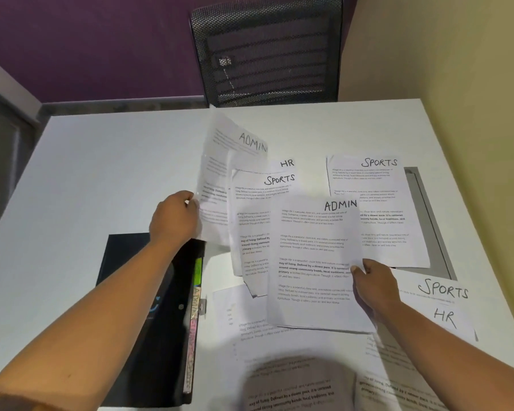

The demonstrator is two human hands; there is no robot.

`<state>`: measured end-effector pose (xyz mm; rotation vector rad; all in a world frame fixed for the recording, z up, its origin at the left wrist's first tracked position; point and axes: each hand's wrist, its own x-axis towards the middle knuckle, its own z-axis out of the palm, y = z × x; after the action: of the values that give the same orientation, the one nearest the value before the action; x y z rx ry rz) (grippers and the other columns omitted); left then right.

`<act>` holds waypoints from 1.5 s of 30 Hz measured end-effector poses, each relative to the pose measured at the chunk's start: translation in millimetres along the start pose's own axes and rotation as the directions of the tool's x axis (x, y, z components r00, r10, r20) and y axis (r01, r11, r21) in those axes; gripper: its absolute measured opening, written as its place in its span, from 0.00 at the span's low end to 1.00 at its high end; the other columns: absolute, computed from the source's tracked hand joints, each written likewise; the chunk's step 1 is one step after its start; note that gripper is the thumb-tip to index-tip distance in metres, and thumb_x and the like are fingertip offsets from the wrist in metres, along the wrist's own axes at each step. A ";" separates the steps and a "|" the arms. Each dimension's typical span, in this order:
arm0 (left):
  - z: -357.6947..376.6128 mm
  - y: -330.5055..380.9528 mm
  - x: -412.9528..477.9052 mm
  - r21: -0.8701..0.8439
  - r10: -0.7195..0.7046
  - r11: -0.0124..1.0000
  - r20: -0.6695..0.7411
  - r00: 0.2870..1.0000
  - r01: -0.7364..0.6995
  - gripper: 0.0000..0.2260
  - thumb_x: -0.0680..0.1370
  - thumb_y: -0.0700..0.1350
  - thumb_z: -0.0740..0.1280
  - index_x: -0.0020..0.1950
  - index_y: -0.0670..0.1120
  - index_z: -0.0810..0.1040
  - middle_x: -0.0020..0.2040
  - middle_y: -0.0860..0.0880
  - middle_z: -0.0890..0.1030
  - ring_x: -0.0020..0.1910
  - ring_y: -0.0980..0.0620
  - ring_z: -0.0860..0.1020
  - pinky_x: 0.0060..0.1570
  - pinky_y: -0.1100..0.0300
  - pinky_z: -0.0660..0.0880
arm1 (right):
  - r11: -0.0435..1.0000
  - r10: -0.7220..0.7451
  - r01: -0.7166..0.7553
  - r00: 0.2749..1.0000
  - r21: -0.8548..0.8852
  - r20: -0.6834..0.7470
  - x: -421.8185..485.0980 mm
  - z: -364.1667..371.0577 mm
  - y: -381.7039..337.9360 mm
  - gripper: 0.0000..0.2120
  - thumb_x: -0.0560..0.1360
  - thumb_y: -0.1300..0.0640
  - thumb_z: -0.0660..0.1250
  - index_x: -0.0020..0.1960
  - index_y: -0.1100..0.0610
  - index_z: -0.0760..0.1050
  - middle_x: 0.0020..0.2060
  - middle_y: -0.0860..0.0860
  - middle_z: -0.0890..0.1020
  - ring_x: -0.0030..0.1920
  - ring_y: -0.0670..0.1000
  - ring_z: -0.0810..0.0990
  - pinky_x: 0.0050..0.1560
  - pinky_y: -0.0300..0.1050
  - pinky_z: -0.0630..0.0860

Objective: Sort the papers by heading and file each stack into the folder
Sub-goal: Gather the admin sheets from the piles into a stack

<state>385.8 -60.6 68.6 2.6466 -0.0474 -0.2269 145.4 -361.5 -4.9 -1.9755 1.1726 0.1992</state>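
Note:
Printed sheets with handwritten headings cover the right half of the white table (101,161). My left hand (175,216) pinches the left edge of a curled ADMIN sheet (220,161), lifted off the table. My right hand (374,287) grips the right edge of another ADMIN sheet (312,262) above the pile. Under them lie a SPORTS sheet (250,221) and an HR sheet (285,164). A second SPORTS sheet (377,209) lies at the right. A black folder (149,336) with coloured tabs, one marked ADMIN, lies under my left forearm.
More sheets lie at the lower right, one headed SPORTS (442,290) and one headed HR (445,318), with several others near the front edge. A grey flat object (431,221) shows under the right SPORTS sheet. A black mesh chair (267,51) stands beyond the table.

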 end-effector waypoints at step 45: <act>-14.9 46.0 -308.8 -0.775 0.026 0.553 0.382 0.924 0.305 0.09 0.76 0.39 0.71 0.56 0.46 0.81 0.49 0.47 0.87 0.47 0.46 0.86 0.47 0.50 0.82 | 0.698 -0.359 -0.034 0.848 0.715 0.390 -183.5 -95.5 20.6 0.26 0.72 0.37 0.70 0.62 0.54 0.78 0.57 0.56 0.84 0.58 0.54 0.82 0.63 0.55 0.74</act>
<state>84.3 -71.7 149.9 1.6131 0.1342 -0.6160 3.0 -312.4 138.3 -1.2116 0.5679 0.1309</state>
